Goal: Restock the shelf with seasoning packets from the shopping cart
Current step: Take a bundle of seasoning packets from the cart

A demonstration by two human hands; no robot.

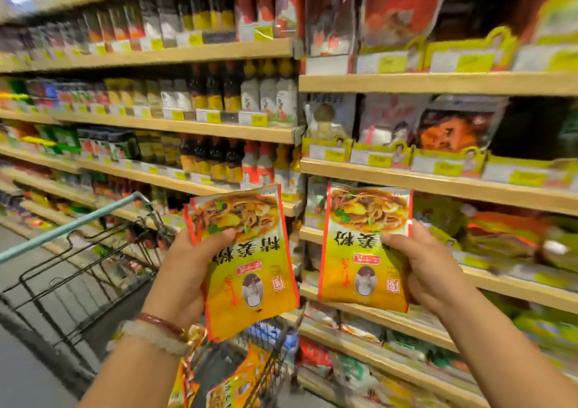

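My left hand (184,270) grips a small stack of yellow-and-red seasoning packets (250,260), held upside down with a noodle dish picture at the top. My right hand (419,267) grips another such yellow seasoning packet (359,251) by its right edge, level with the first. Both are held up in front of the wooden shelf (438,185) of packet goods. Below my left arm stands the shopping cart (93,245), with more yellow packets (231,385) lying in its basket.
Shelves of sauce bottles (219,95) run off to the left. Seasoning pouches in yellow display trays (384,154) fill the shelves on the right. The cart's teal handle (68,229) crosses the lower left, above grey aisle floor (28,370).
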